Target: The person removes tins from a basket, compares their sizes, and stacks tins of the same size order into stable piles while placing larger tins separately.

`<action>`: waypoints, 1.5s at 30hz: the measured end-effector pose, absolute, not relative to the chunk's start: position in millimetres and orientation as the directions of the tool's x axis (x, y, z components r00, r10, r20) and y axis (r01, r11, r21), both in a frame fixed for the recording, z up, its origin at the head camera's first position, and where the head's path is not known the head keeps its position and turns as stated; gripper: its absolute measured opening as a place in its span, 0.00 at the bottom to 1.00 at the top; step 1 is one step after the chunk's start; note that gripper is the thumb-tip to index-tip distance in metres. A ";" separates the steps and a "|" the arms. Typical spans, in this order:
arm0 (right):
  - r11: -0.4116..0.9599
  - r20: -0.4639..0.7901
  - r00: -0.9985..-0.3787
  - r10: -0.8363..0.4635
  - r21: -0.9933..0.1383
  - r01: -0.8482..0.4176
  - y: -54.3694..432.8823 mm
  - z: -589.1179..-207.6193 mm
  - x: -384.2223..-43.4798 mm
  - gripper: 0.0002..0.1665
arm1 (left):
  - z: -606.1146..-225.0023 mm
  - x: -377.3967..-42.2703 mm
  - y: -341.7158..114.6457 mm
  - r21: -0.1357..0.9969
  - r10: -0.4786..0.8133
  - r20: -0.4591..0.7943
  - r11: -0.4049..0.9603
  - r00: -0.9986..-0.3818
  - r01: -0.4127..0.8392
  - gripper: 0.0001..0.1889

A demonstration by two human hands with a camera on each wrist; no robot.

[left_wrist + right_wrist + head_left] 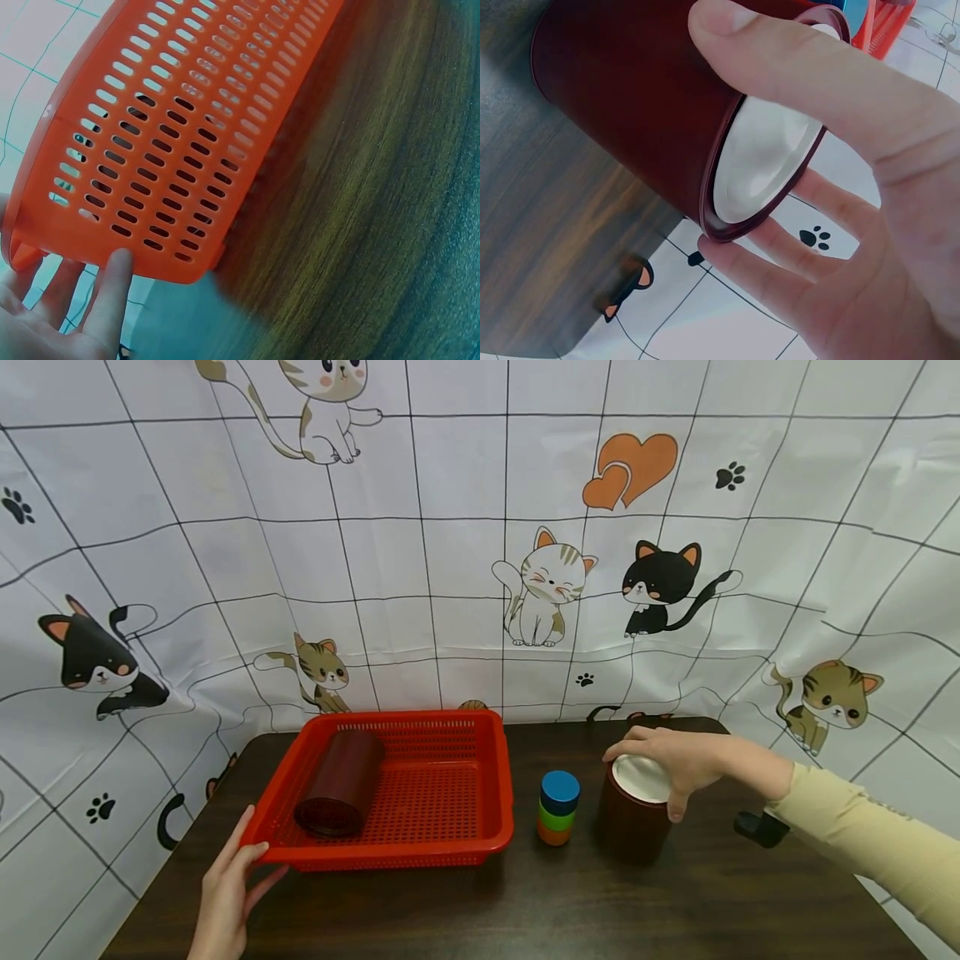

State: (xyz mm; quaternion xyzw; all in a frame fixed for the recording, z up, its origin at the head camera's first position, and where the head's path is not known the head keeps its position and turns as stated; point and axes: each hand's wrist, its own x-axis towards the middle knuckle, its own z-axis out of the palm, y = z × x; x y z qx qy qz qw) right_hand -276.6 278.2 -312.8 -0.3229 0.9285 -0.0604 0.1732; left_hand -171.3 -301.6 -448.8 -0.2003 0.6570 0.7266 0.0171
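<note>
A red plastic basket (427, 860) with slotted walls stands on the left of the table. At its near left corner my left hand (228, 889) grips the rim; one finger presses the slotted wall, others lie behind the corner (64, 307). Inside the basket lies a dark maroon roll (341, 783), spiral end towards me. To the right, my right hand (675, 760) holds a dark red-brown canister (633, 827) from above. Its thumb lies on the canister's side and the fingers reach over the far rim (780, 262). The canister's round white top (642, 778) sits within the rim.
Between basket and canister stands a small stack of blue, green and orange round pieces (557, 810). A dark wood-grain table (525, 910) lies beneath everything. Behind hangs a white sheet (457, 568) with grid lines and cartoon cats, meeting the table's back edge.
</note>
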 end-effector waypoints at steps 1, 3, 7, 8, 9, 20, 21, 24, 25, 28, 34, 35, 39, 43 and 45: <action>0.786 -0.283 -0.733 -0.618 -0.221 -0.577 277.7 -312.6 -276.9 0.63 | -448.8 -171.3 -301.7 0.947 -0.241 -0.315 -0.139 -0.918 -0.288 0.31; 0.789 -0.283 -0.737 -0.614 -0.217 -0.574 276.8 -312.3 -277.3 0.63 | -448.8 -171.0 -301.8 0.948 -0.241 -0.313 -0.139 -0.919 -0.286 0.31; 0.793 -0.283 -0.741 -0.609 -0.217 -0.569 275.7 -312.4 -277.8 0.63 | -448.8 -170.8 -302.4 0.948 -0.241 -0.311 -0.144 -0.919 -0.284 0.31; 0.793 -0.282 -0.741 -0.609 -0.217 -0.569 275.7 -312.6 -278.0 0.63 | -448.6 -170.5 -302.4 0.948 -0.240 -0.311 -0.143 -0.920 -0.283 0.31; 0.794 -0.281 -0.742 -0.608 -0.217 -0.568 275.6 -312.9 -278.1 0.63 | -448.4 -170.6 -302.3 0.948 -0.241 -0.313 -0.145 -0.919 -0.284 0.31; 0.796 -0.283 -0.744 -0.605 -0.221 -0.563 274.7 -312.6 -278.0 0.63 | -445.5 -169.6 -299.8 0.945 -0.253 -0.321 -0.152 -0.913 -0.290 0.31; 0.797 -0.283 -0.745 -0.604 -0.222 -0.562 274.6 -312.3 -277.9 0.63 | -445.4 -169.5 -299.7 0.944 -0.254 -0.322 -0.153 -0.912 -0.291 0.31; 0.800 -0.285 -0.748 -0.600 -0.223 -0.557 274.3 -311.9 -277.8 0.63 | -445.7 -169.6 -299.7 0.944 -0.256 -0.323 -0.154 -0.911 -0.292 0.31; 0.798 -0.283 -0.746 -0.603 -0.223 -0.560 274.2 -311.6 -277.7 0.63 | -445.8 -169.7 -299.8 0.944 -0.256 -0.323 -0.152 -0.911 -0.292 0.31; 0.793 -0.281 -0.742 -0.609 -0.229 -0.564 273.6 -311.2 -277.1 0.63 | -446.1 -169.8 -300.1 0.946 -0.255 -0.320 -0.146 -0.913 -0.290 0.31; 0.788 -0.280 -0.737 -0.615 -0.248 -0.564 273.5 -310.4 -275.6 0.63 | -446.6 -170.9 -300.9 0.945 -0.255 -0.319 -0.161 -0.913 -0.285 0.30; 0.788 -0.281 -0.736 -0.615 -0.250 -0.563 273.7 -310.5 -275.6 0.63 | -446.6 -171.1 -300.9 0.944 -0.257 -0.320 -0.164 -0.912 -0.285 0.30; 0.786 -0.283 -0.734 -0.618 -0.245 -0.567 273.4 -310.6 -275.5 0.63 | -446.9 -171.1 -301.2 0.942 -0.261 -0.327 -0.171 -0.908 -0.290 0.30; 0.784 -0.284 -0.731 -0.620 -0.238 -0.573 272.2 -309.9 -274.9 0.63 | -447.5 -170.7 -301.7 0.941 -0.254 -0.329 -0.172 -0.910 -0.292 0.30; 0.784 -0.285 -0.731 -0.620 -0.236 -0.574 272.0 -310.2 -275.2 0.63 | -448.0 -170.3 -302.2 0.943 -0.250 -0.324 -0.168 -0.913 -0.289 0.30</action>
